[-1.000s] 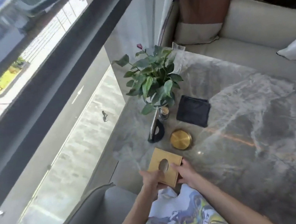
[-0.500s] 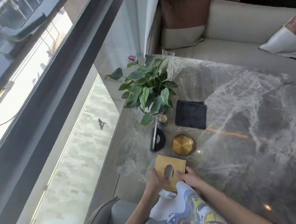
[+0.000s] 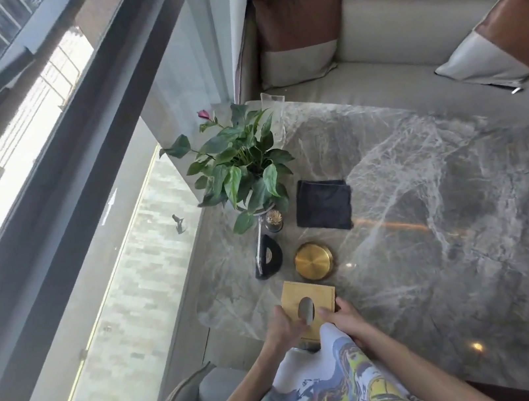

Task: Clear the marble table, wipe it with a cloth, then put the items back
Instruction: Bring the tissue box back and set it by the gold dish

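**Wooden Box Gripped at Near Tabletop Edge**

Both hands had stayed clamped on the wooden box (image 3: 309,307) since the earlier frame; only the viewpoint shifted. Left hand (image 3: 282,331) pressed its left side, right hand (image 3: 344,319) its right side, fingers curled against the box. It sat on the marble tabletop (image 3: 430,208) near the edge. Beyond it lay the brass dish (image 3: 313,260), black stand (image 3: 268,261), dark cloth (image 3: 323,205) and potted plant (image 3: 241,169).

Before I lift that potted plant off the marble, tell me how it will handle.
The potted plant is probably top-heavy: wide leaves spread well past its hidden pot, so it may tip. The stems look floppy; hold the base. It crowds the small toothpick jar, which could get knocked.
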The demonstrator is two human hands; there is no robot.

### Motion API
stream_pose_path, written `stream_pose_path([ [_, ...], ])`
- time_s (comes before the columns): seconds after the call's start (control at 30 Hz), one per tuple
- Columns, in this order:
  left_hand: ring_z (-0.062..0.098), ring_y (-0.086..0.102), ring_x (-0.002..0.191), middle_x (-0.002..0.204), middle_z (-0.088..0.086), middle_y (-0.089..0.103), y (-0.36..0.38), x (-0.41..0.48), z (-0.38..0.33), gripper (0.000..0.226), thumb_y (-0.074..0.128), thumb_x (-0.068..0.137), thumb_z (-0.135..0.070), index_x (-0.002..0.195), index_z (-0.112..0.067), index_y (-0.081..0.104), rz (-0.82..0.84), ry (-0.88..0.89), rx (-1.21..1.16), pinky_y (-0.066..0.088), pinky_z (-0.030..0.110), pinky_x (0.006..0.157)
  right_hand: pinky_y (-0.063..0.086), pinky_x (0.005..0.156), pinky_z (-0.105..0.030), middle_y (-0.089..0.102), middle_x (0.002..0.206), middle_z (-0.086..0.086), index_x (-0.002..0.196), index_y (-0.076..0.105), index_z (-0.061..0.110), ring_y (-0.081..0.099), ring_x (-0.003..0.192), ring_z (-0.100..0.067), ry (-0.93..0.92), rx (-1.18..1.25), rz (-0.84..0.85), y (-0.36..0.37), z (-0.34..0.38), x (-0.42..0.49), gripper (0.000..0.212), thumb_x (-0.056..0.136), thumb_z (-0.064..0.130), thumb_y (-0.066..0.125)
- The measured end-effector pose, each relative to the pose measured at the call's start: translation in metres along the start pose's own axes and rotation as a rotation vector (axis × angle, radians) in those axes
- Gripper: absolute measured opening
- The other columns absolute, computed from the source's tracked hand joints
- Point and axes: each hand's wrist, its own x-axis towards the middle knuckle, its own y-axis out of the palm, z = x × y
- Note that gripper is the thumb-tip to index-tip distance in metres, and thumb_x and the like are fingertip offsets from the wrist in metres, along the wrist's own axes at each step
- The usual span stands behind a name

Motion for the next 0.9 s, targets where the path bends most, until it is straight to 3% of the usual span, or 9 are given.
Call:
stream_pose_path([
  [0.07, 0.021, 0.065, 0.091, 0.102, 0.006, 0.064, 0.003, 0.010, 0.005, 0.055, 0.071, 0.065, -0.036, 0.109, -0.013, 0.048, 0.014, -0.012, 0.019, 0.058, 0.035, 0.071, 0.049, 0.060, -0.020, 0.067, 0.106, -0.003, 0.119, 0.056, 0.015, 0.064, 0.086, -0.012, 0.008, 0.015, -0.001, -0.003, -0.002, 0.001, 0.028, 0.093, 0.021, 0.062],
  [0.13, 0.022, 0.066, 0.091, 0.102, 0.005, 0.066, 0.007, 0.019, 0.009, 0.065, 0.071, 0.058, -0.041, 0.112, -0.013, 0.049, 0.021, -0.019, 0.046, 0.059, 0.042, 0.079, 0.056, 0.074, -0.031, 0.069, 0.109, -0.004, 0.121, 0.057, 0.012, 0.067, 0.094, -0.019, 0.013, 0.023, 0.000, -0.007, -0.005, 0.002, 0.033, 0.091, 0.023, 0.064],
  [0.23, 0.026, 0.063, 0.099, 0.108, 0.008, 0.061, 0.015, 0.022, 0.010, 0.061, 0.069, 0.065, -0.037, 0.115, -0.015, 0.042, 0.047, -0.023, 0.061, 0.056, 0.045, 0.088, 0.056, 0.089, -0.042, 0.070, 0.108, -0.003, 0.122, 0.058, 0.015, 0.068, 0.098, -0.021, 0.015, 0.030, 0.001, -0.014, -0.009, 0.001, 0.034, 0.090, 0.026, 0.065],
  [0.37, 0.025, 0.059, 0.098, 0.109, 0.008, 0.059, 0.016, -0.007, -0.009, 0.054, 0.067, 0.075, -0.037, 0.115, -0.011, 0.041, 0.038, 0.009, 0.003, 0.053, 0.037, 0.086, 0.052, 0.072, -0.026, 0.068, 0.114, -0.005, 0.123, 0.055, 0.014, 0.065, 0.101, -0.020, 0.014, 0.033, 0.002, -0.017, -0.008, -0.005, 0.033, 0.093, 0.024, 0.062],
  [0.43, 0.027, 0.060, 0.099, 0.108, 0.009, 0.060, 0.017, -0.010, -0.010, 0.054, 0.065, 0.077, -0.041, 0.115, -0.008, 0.043, 0.039, 0.026, -0.040, 0.050, 0.038, 0.085, 0.052, 0.075, -0.027, 0.068, 0.117, -0.007, 0.125, 0.055, 0.012, 0.065, 0.104, -0.021, 0.016, 0.035, 0.005, -0.017, -0.007, -0.005, 0.035, 0.093, 0.023, 0.061],
  [0.6, 0.031, 0.061, 0.106, 0.113, 0.012, 0.060, 0.015, -0.008, -0.004, 0.063, 0.063, 0.063, -0.046, 0.111, -0.011, 0.042, 0.046, 0.007, -0.058, 0.053, 0.044, 0.092, 0.046, 0.058, -0.015, 0.065, 0.112, -0.003, 0.127, 0.053, 0.012, 0.062, 0.092, -0.014, 0.010, 0.017, 0.011, -0.015, -0.004, -0.009, 0.035, 0.094, 0.021, 0.059],
  [0.73, 0.028, 0.062, 0.105, 0.117, 0.013, 0.061, 0.011, -0.001, 0.006, 0.039, 0.067, 0.078, -0.026, 0.106, -0.018, 0.040, 0.068, 0.019, -0.003, 0.053, 0.043, 0.093, 0.045, 0.061, -0.016, 0.064, 0.115, -0.004, 0.130, 0.052, 0.011, 0.060, 0.097, -0.016, 0.004, -0.004, 0.010, -0.013, -0.005, -0.010, 0.038, 0.094, 0.022, 0.059],
  [0.8, 0.030, 0.062, 0.105, 0.116, 0.014, 0.061, 0.010, -0.002, 0.005, 0.042, 0.068, 0.071, -0.026, 0.103, -0.018, 0.042, 0.074, -0.002, -0.057, 0.053, 0.050, 0.092, 0.045, 0.064, -0.018, 0.064, 0.121, -0.006, 0.131, 0.052, 0.011, 0.060, 0.099, -0.017, 0.005, -0.004, 0.006, -0.012, -0.005, -0.009, 0.038, 0.095, 0.023, 0.058],
  [0.9, 0.026, 0.061, 0.100, 0.106, 0.007, 0.059, 0.010, -0.003, 0.002, 0.052, 0.067, 0.065, -0.032, 0.108, -0.017, 0.043, 0.080, -0.009, -0.075, 0.053, 0.043, 0.087, 0.045, 0.076, -0.024, 0.064, 0.124, -0.007, 0.131, 0.052, 0.011, 0.060, 0.102, -0.018, 0.002, -0.012, 0.007, -0.012, -0.005, -0.008, 0.039, 0.095, 0.025, 0.058],
])
